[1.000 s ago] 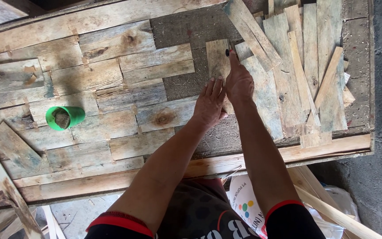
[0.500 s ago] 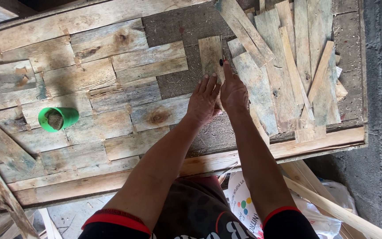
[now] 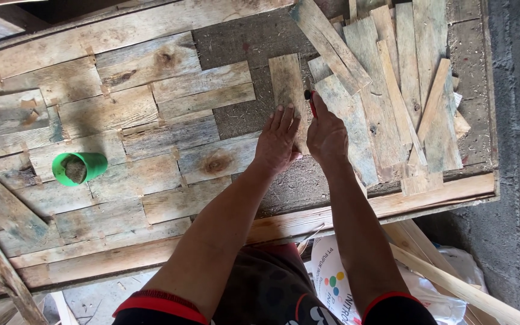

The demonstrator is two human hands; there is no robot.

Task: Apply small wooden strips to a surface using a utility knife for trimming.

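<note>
Weathered wooden work panel [image 3: 356,207] with a raised plank rim, patchworked with short boards.

Flat grey-brown reclaimed wood pieces [image 3: 151,114] lie edge to edge over the left and centre, leaving a bare rough grey chipboard patch [image 3: 242,42]. 1 narrow upright wood strip [image 3: 286,84] lies on that patch. A loose overlapping pile of long wood slats [image 3: 401,90] covers the right side. 1 green plastic cup [image 3: 79,168] lies tipped on the left boards.

We've got bare forearms here, no gloves, no watch, nothing on the left hand [image 3: 278,139] or the right hand [image 3: 327,135]. The short sleeves [image 3: 160,304] are black with a red band at the cuff, and there's white lettering across the dark shirt front.
</note>
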